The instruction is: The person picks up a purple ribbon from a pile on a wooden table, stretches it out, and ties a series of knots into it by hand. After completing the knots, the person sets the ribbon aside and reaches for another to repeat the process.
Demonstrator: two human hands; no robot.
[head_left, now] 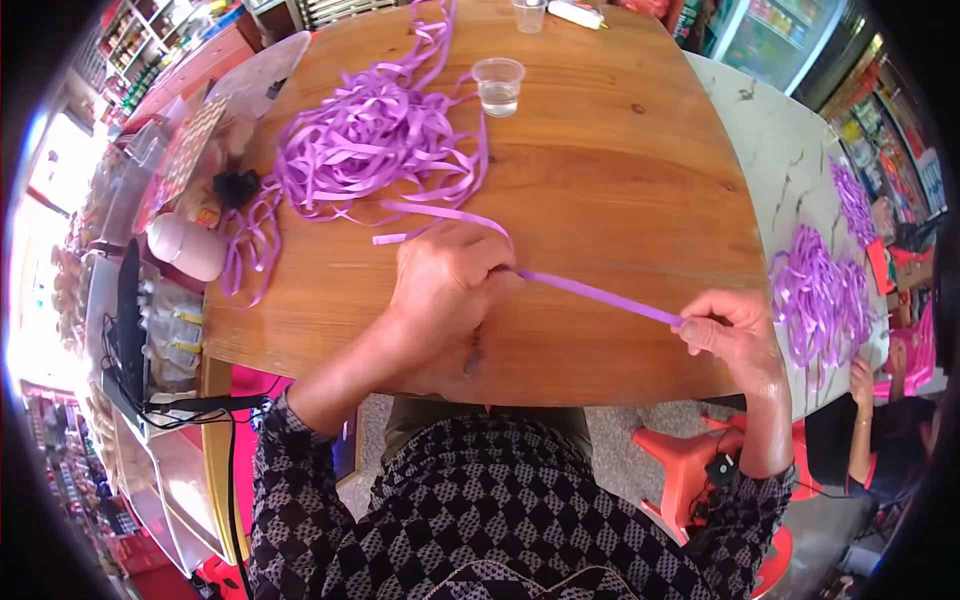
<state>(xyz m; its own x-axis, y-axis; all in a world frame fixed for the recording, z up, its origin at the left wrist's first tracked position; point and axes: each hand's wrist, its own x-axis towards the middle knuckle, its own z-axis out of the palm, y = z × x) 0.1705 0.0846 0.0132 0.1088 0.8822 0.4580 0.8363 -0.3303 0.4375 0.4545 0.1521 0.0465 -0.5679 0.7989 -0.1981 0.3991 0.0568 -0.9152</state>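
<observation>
A narrow purple ribbon (600,295) stretches taut between my hands, just above the wooden table. My left hand (450,270) is closed round it, and a loop and a loose end of ribbon come out behind the fist. At the right, my right hand (730,335) pinches the other stretch between thumb and fingers, near the table's front right edge. Beyond my left hand lies a big tangled heap of purple ribbon (370,140). One strand runs from the heap toward the far edge.
A clear plastic cup (498,88) with some liquid stands beyond the hands. To the right, a marble-topped table (745,120) carries more purple ribbon bundles (820,295), with another person's arm (860,430) beside it. A pink rounded container (187,247) is at the left. Red stools (675,465) stand below.
</observation>
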